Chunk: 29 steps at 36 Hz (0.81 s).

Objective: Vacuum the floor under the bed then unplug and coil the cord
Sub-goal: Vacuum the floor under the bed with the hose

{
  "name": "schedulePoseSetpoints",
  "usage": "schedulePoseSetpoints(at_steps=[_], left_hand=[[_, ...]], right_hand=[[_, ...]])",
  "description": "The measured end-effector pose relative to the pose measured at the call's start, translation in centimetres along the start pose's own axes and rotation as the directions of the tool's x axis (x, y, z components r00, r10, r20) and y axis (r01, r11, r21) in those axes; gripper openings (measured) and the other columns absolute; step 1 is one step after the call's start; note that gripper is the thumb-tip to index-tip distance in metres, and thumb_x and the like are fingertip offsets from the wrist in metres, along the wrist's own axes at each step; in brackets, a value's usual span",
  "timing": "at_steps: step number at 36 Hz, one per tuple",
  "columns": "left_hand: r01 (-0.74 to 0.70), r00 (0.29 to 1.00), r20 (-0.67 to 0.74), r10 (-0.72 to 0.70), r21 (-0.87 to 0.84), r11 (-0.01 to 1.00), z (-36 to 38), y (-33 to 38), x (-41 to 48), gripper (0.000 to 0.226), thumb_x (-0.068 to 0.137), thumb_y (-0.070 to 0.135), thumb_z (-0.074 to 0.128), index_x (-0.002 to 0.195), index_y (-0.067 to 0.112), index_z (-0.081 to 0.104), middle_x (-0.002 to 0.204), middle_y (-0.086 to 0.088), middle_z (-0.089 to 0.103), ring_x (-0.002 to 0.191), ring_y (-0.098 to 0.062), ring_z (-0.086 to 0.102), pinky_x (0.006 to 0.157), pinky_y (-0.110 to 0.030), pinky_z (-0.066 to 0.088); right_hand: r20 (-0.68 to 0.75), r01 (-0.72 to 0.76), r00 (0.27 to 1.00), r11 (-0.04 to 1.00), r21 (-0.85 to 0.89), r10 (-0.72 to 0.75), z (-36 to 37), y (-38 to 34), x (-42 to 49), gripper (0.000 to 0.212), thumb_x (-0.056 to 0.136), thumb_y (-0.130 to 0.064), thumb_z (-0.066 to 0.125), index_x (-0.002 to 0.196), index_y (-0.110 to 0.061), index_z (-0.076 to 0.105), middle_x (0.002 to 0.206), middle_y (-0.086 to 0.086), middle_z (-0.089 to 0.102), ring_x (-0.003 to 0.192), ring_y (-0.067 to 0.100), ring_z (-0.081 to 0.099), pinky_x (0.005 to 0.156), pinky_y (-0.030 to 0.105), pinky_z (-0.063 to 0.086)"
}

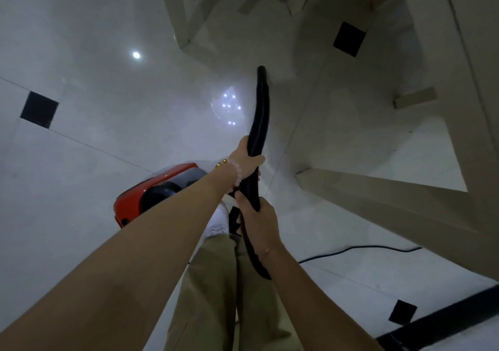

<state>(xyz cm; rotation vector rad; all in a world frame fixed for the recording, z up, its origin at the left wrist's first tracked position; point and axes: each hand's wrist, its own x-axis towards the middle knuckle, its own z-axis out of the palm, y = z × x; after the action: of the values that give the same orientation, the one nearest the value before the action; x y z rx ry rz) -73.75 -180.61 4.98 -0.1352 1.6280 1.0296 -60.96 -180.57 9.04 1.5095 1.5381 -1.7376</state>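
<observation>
A black ribbed vacuum hose [260,113] runs away from me over the glossy white tile floor [108,102], its open end near the pale bed frame [378,188]. My left hand [247,159] grips the hose higher up, a bead bracelet on the wrist. My right hand [256,218] grips it lower down, close to my body. The red and grey vacuum body [145,194] sits on the floor to the left of my hands, partly hidden by my left forearm. A black power cord [359,249] trails across the floor on the right.
The bed frame's pale beams and legs fill the right side and the top. Black square inlays [39,109] dot the tiles. A dark strip [437,321] lies at the lower right. My beige trousers and a white shoe show below my hands.
</observation>
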Motion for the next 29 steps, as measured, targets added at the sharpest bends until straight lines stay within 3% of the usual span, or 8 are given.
schedulePoseSetpoints(at_steps=[3,8,10,14,18,20,23,29], left_hand=[[-0.005,0.996,0.084,-0.005,0.117,0.993,0.7,0.8,0.9,0.046,0.093,0.010,0.048,0.135,0.017,0.030,0.086,-0.007,0.049,0.064,-0.018,0.055,0.058,-0.030,0.054],[-0.006,0.991,0.134,-0.025,0.231,0.973,1.4,0.8,1.6,0.044,0.093,0.014,0.048,0.134,0.014,0.032,0.100,-0.012,0.051,0.085,-0.027,0.056,0.088,-0.046,0.052],[-0.009,0.991,0.132,-0.025,0.247,0.969,1.5,0.5,1.8,0.044,0.093,0.015,0.048,0.134,0.014,0.032,0.101,-0.012,0.051,0.086,-0.028,0.055,0.087,-0.045,0.052],[-0.029,0.999,0.050,0.018,0.223,0.974,1.9,-0.4,2.0,0.039,0.094,0.014,0.048,0.131,0.011,0.034,0.082,-0.006,0.049,0.070,-0.021,0.052,0.067,-0.034,0.050],[-0.065,0.995,-0.065,0.076,0.159,0.985,1.9,-1.1,2.1,0.045,0.095,0.013,0.047,0.136,0.011,0.031,0.078,-0.004,0.049,0.073,-0.023,0.053,0.068,-0.036,0.050],[-0.090,0.987,-0.120,0.104,0.123,0.988,1.7,-1.2,2.1,0.051,0.095,0.014,0.046,0.142,0.014,0.026,0.086,-0.008,0.052,0.069,-0.021,0.053,0.066,-0.034,0.049],[-0.103,0.974,-0.191,0.118,0.088,0.991,1.5,-0.9,2.5,0.058,0.096,0.014,0.045,0.147,0.019,0.019,0.096,-0.015,0.054,0.067,-0.019,0.053,0.065,-0.033,0.051],[-0.085,0.984,-0.147,0.097,0.084,0.993,1.0,0.9,4.6,0.059,0.092,0.019,0.050,0.144,0.017,0.022,0.123,-0.026,0.053,0.085,-0.034,0.061,0.084,-0.049,0.055]], right_hand=[[-0.006,-0.034,0.999,0.996,0.082,0.035,-0.3,-0.1,0.3,0.039,0.085,-0.051,0.060,0.073,-0.014,0.055,0.066,0.007,0.056,0.061,0.021,0.050,0.063,0.035,0.041],[-0.004,-0.020,1.000,0.996,0.083,0.021,-1.0,0.0,0.6,0.037,0.089,-0.045,0.059,0.073,-0.012,0.053,0.063,0.006,0.054,0.056,0.017,0.047,0.058,0.031,0.040],[-0.004,-0.010,1.000,0.998,0.060,0.011,-1.1,0.3,0.6,0.038,0.089,-0.046,0.058,0.070,-0.013,0.052,0.063,0.007,0.053,0.058,0.019,0.048,0.060,0.032,0.040],[-0.019,0.013,1.000,0.999,0.029,-0.012,-1.0,0.6,0.8,0.042,0.089,-0.047,0.057,0.064,-0.015,0.049,0.063,0.010,0.050,0.059,0.022,0.044,0.060,0.036,0.038],[0.017,0.020,1.000,1.000,0.000,-0.020,-1.1,0.4,1.3,0.034,0.089,-0.047,0.055,0.065,-0.023,0.052,0.061,0.000,0.056,0.059,0.018,0.052,0.064,0.037,0.047],[0.024,0.015,1.000,0.999,-0.029,-0.015,-1.1,0.2,1.7,0.028,0.087,-0.049,0.055,0.069,-0.027,0.054,0.061,-0.007,0.058,0.058,0.013,0.055,0.065,0.033,0.049],[0.004,0.003,1.000,0.999,-0.045,-0.003,-0.8,-0.1,2.3,0.031,0.083,-0.051,0.057,0.068,-0.024,0.052,0.059,-0.005,0.056,0.058,0.016,0.052,0.062,0.033,0.044],[-0.013,-0.009,1.000,1.000,0.009,0.010,-1.4,-1.9,4.1,0.043,0.076,-0.062,0.058,0.072,-0.020,0.056,0.064,0.002,0.059,0.059,0.019,0.053,0.063,0.037,0.046]])
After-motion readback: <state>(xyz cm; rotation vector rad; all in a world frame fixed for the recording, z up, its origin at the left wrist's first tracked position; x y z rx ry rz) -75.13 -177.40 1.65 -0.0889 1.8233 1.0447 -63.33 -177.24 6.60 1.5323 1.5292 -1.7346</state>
